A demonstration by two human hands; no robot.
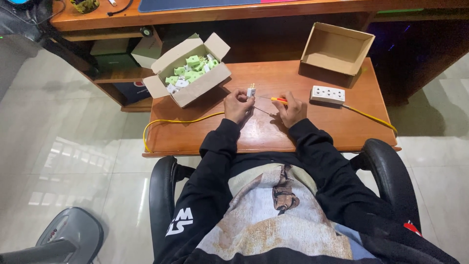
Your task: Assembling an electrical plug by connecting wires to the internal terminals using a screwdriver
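My left hand (pixel 238 105) holds a small white plug (pixel 251 91) with metal pins above the low wooden table (pixel 342 132). My right hand (pixel 291 108) grips a screwdriver with an orange handle (pixel 279 100), its thin shaft pointing left and reaching the plug. A yellow cable (pixel 181 121) runs from under my left hand and loops off the table's left edge.
An open cardboard box (pixel 195 88) of green and white plugs sits at the back left. An empty cardboard box (pixel 337 49) stands at the back right. A white power strip (pixel 328 94) with its own yellow cable (pixel 371 117) lies right of my hands. A desk rises behind.
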